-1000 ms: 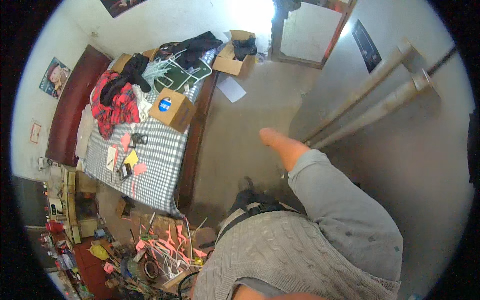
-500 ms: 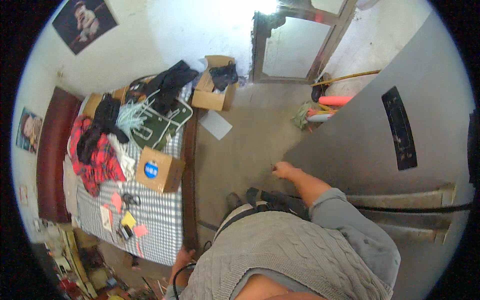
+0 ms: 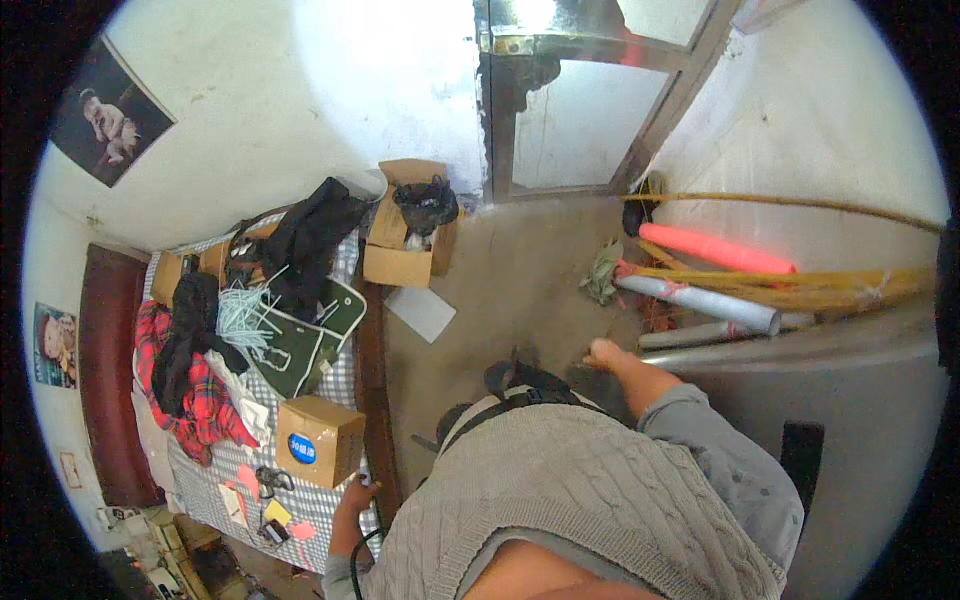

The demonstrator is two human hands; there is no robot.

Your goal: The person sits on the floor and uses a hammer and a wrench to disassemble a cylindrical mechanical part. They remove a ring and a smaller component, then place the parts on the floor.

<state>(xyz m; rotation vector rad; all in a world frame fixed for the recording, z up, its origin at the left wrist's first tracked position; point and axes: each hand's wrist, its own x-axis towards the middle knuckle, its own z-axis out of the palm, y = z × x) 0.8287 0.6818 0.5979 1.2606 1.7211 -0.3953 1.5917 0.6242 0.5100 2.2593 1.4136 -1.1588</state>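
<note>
My right hand (image 3: 605, 355) hangs over the bare floor ahead of my body, its fingers curled closed. Whether anything small is inside them is hidden. My left hand (image 3: 357, 494) is low by the bed's wooden side edge, close to a cardboard box (image 3: 333, 440) with a round blue label. Its fingers look loosely apart, and I see nothing held in it. The box stands on the checked bedsheet (image 3: 207, 487). Farther up the bed lie a dark green cloth item with white edging (image 3: 290, 355), a bunch of pale blue strips (image 3: 245, 318) and a red plaid garment (image 3: 207, 425).
An opened carton (image 3: 398, 262) with a black bag stands past the bed's corner, a white sheet (image 3: 421, 313) on the floor beside it. Along the right wall lie a pink roll (image 3: 715, 248), a whitish roll (image 3: 700, 300) and yellow poles. A grey panel (image 3: 870, 400) borders my right side.
The view has turned and shifted; the grey panel now covers less, showing more of the rolls and poles. My left hand has come up beside the cardboard box. My right hand stays closed.
</note>
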